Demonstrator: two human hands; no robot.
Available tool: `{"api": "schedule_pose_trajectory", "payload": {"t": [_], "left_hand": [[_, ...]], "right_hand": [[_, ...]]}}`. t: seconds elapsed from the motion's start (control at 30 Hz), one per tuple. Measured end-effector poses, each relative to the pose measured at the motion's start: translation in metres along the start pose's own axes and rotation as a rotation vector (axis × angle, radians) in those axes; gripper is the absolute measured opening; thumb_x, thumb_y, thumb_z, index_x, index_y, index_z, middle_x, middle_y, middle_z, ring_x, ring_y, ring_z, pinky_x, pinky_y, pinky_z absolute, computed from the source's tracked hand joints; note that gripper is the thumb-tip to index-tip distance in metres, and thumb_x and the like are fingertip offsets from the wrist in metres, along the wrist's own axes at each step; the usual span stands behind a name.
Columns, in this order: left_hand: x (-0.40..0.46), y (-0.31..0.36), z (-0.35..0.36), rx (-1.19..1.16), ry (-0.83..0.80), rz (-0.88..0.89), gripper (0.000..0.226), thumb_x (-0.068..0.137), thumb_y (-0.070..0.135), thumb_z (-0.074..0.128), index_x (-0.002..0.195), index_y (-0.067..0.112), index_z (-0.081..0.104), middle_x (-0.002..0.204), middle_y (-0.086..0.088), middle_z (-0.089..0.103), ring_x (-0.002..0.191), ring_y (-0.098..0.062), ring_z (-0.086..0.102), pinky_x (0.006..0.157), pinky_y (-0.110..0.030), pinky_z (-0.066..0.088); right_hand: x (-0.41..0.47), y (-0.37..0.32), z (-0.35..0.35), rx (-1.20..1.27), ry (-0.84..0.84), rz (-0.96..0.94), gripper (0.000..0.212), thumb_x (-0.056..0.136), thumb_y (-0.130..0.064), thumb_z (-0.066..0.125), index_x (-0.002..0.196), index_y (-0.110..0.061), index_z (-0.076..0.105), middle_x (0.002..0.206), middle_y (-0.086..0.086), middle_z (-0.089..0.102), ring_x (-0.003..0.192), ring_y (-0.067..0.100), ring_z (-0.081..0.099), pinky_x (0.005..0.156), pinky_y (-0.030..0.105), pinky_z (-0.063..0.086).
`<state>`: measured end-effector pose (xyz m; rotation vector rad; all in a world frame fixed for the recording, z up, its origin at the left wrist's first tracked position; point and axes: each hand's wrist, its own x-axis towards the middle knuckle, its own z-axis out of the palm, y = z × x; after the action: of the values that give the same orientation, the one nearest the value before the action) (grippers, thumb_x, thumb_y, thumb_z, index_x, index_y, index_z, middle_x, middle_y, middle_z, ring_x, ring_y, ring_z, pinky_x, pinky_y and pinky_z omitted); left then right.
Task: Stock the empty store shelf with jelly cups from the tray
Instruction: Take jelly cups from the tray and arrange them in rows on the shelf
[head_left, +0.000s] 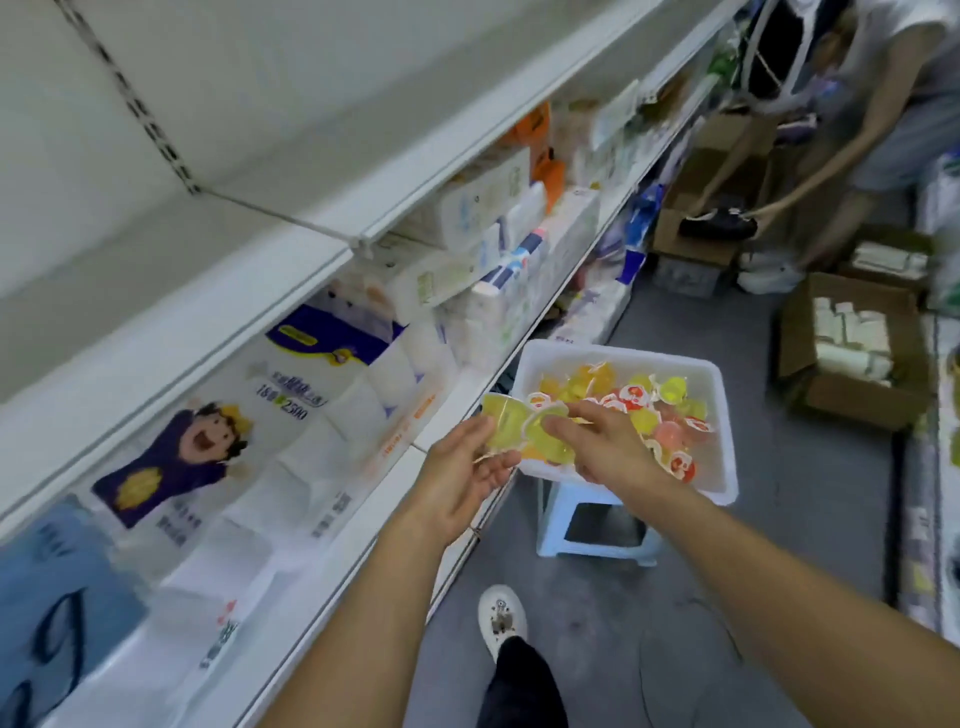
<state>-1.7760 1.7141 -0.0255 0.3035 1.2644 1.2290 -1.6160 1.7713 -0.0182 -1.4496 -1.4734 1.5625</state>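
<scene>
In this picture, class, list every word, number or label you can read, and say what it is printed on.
"18" and "2500": on the white toilet paper pack with the purple label; the characters around them are too blurred to read.
Cartoon-figure pack: dark print, unreadable.
Jelly cups in the white tray: red lid labels, too small to read.
Orange print on the shelf edge: blurred, unreadable.

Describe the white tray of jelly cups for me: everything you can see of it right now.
The tray is a white, translucent, plastic-looking tub with rounded corners and a raised rim. It sits level on a small pale stool in the aisle, beside the lower shelf edge. Loose jelly cups, yellow, orange and pink, some with red-and-white lids, cover part of its floor. The right hand reaches over its near-left corner; actual contact is unclear.
</scene>
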Motion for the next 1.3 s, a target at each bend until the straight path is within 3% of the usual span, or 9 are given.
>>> {"api": "schedule_pose_trajectory", "payload": {"t": [0.2, 0.37, 0.5, 0.6, 0.7, 0.77, 0.97, 1.17, 1.3], "left_hand": [[-0.106, 0.031, -0.045, 0.064, 0.136, 0.227, 0.037, 0.089, 0.013, 0.066, 0.123, 0.008, 0.052, 0.091, -0.011, 0.070, 0.075, -0.027, 0.070, 0.070, -0.033, 0.054], [-0.188, 0.059, -0.086, 0.217, 0.291, 0.447, 0.041, 0.087, 0.008, 0.065, 0.122, 0.024, 0.052, 0.104, -0.011, 0.066, 0.077, -0.033, 0.072, 0.070, -0.036, 0.057], [-0.244, 0.070, -0.128, 0.299, 0.472, 0.586, 0.023, 0.084, 0.010, 0.069, 0.104, 0.020, 0.064, 0.097, -0.006, 0.069, 0.079, -0.027, 0.070, 0.064, -0.029, 0.055], [-0.287, 0.075, -0.167, 0.279, 0.609, 0.667, 0.022, 0.079, 0.011, 0.074, 0.094, 0.025, 0.065, 0.083, 0.005, 0.068, 0.077, -0.015, 0.065, 0.066, -0.029, 0.054], [-0.333, 0.077, -0.215, 0.322, 0.732, 0.716, 0.027, 0.076, 0.015, 0.079, 0.097, 0.025, 0.065, 0.087, 0.002, 0.070, 0.078, -0.014, 0.065, 0.063, -0.023, 0.050], [-0.367, 0.077, -0.251, 0.358, 0.828, 0.741, 0.028, 0.075, 0.017, 0.080, 0.096, 0.026, 0.064, 0.088, 0.002, 0.069, 0.078, -0.014, 0.064, 0.061, -0.020, 0.049], [-0.449, 0.072, -0.342, 0.484, 1.064, 0.755, 0.031, 0.074, 0.020, 0.080, 0.098, 0.027, 0.060, 0.088, 0.005, 0.066, 0.075, -0.014, 0.060, 0.063, -0.023, 0.048], [-0.501, 0.073, -0.412, 0.584, 1.271, 0.787, 0.037, 0.070, 0.026, 0.081, 0.098, 0.030, 0.057, 0.096, 0.009, 0.063, 0.081, -0.008, 0.059, 0.069, -0.024, 0.047], [-0.529, 0.072, -0.447, 0.583, 1.367, 0.789, 0.039, 0.063, 0.036, 0.078, 0.095, 0.037, 0.055, 0.105, 0.011, 0.063, 0.089, -0.010, 0.061, 0.078, -0.033, 0.051]], "right_hand": [[-0.073, -0.050, 0.048, -0.049, -0.156, -0.110, 0.016, 0.085, -0.032, 0.068, 0.088, -0.016, 0.066, 0.078, 0.006, 0.059, 0.059, 0.017, 0.049, 0.062, 0.027, 0.042], [-0.114, -0.091, 0.099, 0.001, -0.287, -0.211, 0.018, 0.086, -0.022, 0.071, 0.094, -0.010, 0.061, 0.066, -0.002, 0.060, 0.051, 0.008, 0.050, 0.044, 0.015, 0.037], [-0.147, -0.119, 0.150, -0.023, -0.415, -0.305, 0.021, 0.083, -0.021, 0.073, 0.095, -0.013, 0.057, 0.067, -0.002, 0.064, 0.056, 0.014, 0.052, 0.048, 0.024, 0.038], [-0.174, -0.135, 0.198, -0.042, -0.489, -0.380, 0.025, 0.082, -0.019, 0.074, 0.095, -0.012, 0.055, 0.074, 0.005, 0.063, 0.058, 0.016, 0.052, 0.050, 0.027, 0.038], [-0.204, -0.145, 0.259, -0.047, -0.543, -0.426, 0.027, 0.081, -0.013, 0.074, 0.098, -0.010, 0.053, 0.075, 0.007, 0.061, 0.054, 0.012, 0.051, 0.046, 0.020, 0.038], [-0.226, -0.147, 0.306, -0.082, -0.569, -0.461, 0.035, 0.079, -0.016, 0.077, 0.103, -0.014, 0.052, 0.086, 0.007, 0.064, 0.059, 0.013, 0.053, 0.048, 0.019, 0.041], [-0.287, -0.142, 0.429, -0.217, -0.683, -0.569, 0.062, 0.077, -0.026, 0.080, 0.130, -0.020, 0.048, 0.115, 0.002, 0.061, 0.092, 0.014, 0.062, 0.077, 0.024, 0.050], [-0.338, -0.142, 0.519, -0.332, -0.789, -0.687, 0.060, 0.074, -0.025, 0.082, 0.125, -0.018, 0.051, 0.112, -0.002, 0.062, 0.093, 0.011, 0.061, 0.078, 0.021, 0.048], [-0.358, -0.145, 0.565, -0.459, -0.780, -0.783, 0.058, 0.075, -0.030, 0.080, 0.123, -0.019, 0.049, 0.113, 0.000, 0.061, 0.098, 0.017, 0.060, 0.083, 0.029, 0.049]]}}
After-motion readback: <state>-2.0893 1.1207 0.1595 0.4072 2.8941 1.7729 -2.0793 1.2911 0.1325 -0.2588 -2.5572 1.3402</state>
